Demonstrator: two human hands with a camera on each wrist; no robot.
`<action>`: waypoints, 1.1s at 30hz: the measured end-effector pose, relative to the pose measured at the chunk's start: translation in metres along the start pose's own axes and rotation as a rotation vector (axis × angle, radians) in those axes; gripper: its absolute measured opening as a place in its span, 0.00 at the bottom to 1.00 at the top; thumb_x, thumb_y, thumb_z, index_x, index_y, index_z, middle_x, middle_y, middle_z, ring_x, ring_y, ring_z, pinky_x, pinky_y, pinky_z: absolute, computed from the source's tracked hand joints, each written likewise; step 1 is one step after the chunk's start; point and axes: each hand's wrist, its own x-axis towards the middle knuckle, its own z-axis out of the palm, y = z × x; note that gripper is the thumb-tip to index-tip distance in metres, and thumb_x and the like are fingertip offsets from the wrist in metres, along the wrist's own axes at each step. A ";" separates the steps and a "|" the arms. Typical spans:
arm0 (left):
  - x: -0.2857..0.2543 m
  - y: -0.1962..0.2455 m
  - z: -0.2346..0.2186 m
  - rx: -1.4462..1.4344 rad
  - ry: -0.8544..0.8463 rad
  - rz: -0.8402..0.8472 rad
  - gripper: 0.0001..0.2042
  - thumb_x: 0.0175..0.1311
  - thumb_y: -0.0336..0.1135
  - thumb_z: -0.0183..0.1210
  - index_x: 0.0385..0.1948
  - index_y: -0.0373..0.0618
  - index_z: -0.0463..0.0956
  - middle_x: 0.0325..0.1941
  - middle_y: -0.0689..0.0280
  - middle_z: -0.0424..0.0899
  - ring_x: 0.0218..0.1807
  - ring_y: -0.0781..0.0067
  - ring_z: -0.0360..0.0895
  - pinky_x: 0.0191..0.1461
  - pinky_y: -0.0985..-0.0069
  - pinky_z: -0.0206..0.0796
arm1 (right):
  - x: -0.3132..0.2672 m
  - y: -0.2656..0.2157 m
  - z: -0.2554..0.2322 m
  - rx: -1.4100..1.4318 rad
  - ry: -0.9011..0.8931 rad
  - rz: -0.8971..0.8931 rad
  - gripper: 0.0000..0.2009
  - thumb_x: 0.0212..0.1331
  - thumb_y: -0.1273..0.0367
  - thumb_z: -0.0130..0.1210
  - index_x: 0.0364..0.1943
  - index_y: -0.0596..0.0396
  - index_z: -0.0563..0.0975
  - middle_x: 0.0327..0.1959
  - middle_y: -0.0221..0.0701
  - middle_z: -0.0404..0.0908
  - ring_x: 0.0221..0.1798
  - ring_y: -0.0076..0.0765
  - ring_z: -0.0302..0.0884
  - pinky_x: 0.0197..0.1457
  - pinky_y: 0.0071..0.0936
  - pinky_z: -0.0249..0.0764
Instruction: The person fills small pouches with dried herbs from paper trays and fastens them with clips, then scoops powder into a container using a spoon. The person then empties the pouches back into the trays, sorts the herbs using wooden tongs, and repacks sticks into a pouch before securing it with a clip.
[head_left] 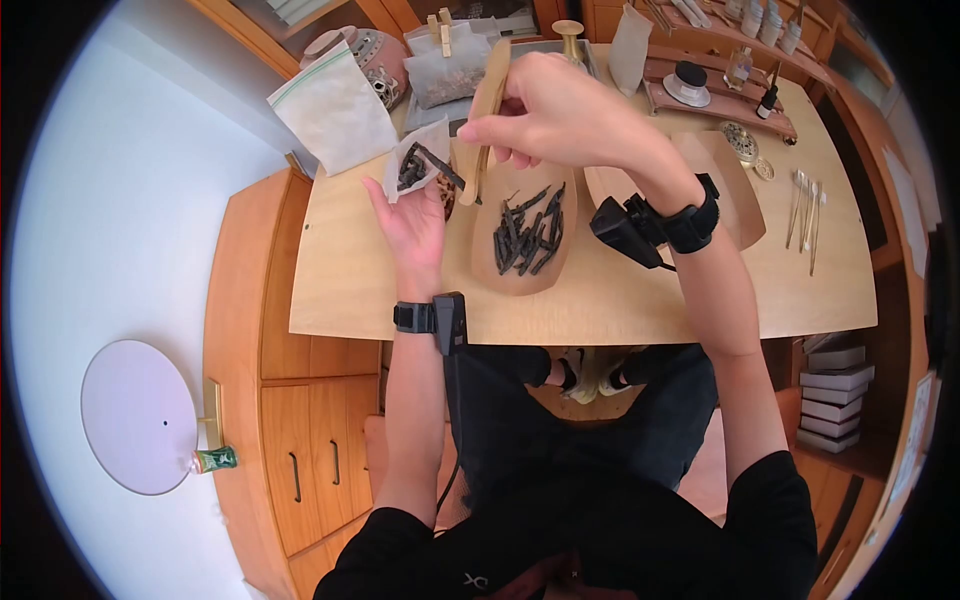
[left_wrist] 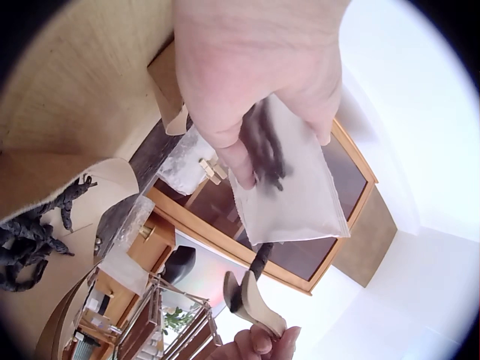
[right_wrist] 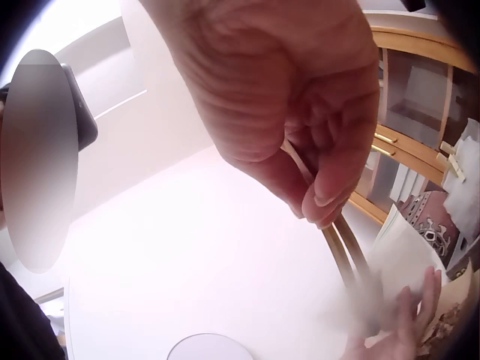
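My left hand (head_left: pixel 413 228) holds a small translucent bag (head_left: pixel 395 178) with dark, stick-like pieces in it; in the left wrist view, thumb and fingers grip the bag (left_wrist: pixel 296 210) on both sides. Above and right of it, my right hand (head_left: pixel 570 110) pinches wooden tongs (head_left: pixel 490 95). A long dark piece (head_left: pixel 440 166) reaches from the tong tips to the bag's mouth. The left wrist view shows a dark piece (left_wrist: pixel 261 259) between the tongs (left_wrist: pixel 259 306) and the bag. More dark pieces (head_left: pixel 528 238) lie in a brown paper tray (head_left: pixel 525 284). Blur hides the tong tips in the right wrist view.
A second paper tray (head_left: pixel 735 185) lies under my right forearm. Cotton swabs (head_left: pixel 812 215) are at the right. Behind stand a white pouch (head_left: pixel 335 110), a clipped bag (head_left: pixel 450 75), a patterned pot (head_left: pixel 378 55) and a wooden rack (head_left: pixel 720 105) with bottles.
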 end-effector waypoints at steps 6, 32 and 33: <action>-0.005 -0.008 0.011 0.187 0.123 0.058 0.29 0.71 0.53 0.51 0.62 0.36 0.63 0.61 0.54 0.74 0.61 0.60 0.74 0.59 0.63 0.76 | -0.003 -0.007 -0.007 0.212 0.038 0.056 0.16 0.58 0.64 0.60 0.22 0.65 0.82 0.18 0.36 0.82 0.22 0.29 0.83 0.30 0.24 0.79; -0.014 -0.018 0.031 0.191 -0.104 0.065 0.44 0.62 0.62 0.56 0.74 0.51 0.46 0.72 0.59 0.61 0.72 0.59 0.61 0.74 0.57 0.56 | 0.009 0.004 0.025 0.346 0.208 0.009 0.16 0.60 0.63 0.61 0.28 0.67 0.83 0.21 0.36 0.84 0.24 0.27 0.84 0.30 0.22 0.80; -0.014 -0.019 0.032 0.303 -0.103 0.066 0.46 0.59 0.64 0.57 0.74 0.52 0.45 0.73 0.59 0.60 0.73 0.59 0.59 0.75 0.57 0.55 | 0.010 0.004 0.027 0.413 0.198 0.004 0.16 0.60 0.63 0.61 0.28 0.67 0.83 0.21 0.36 0.84 0.24 0.26 0.84 0.30 0.21 0.80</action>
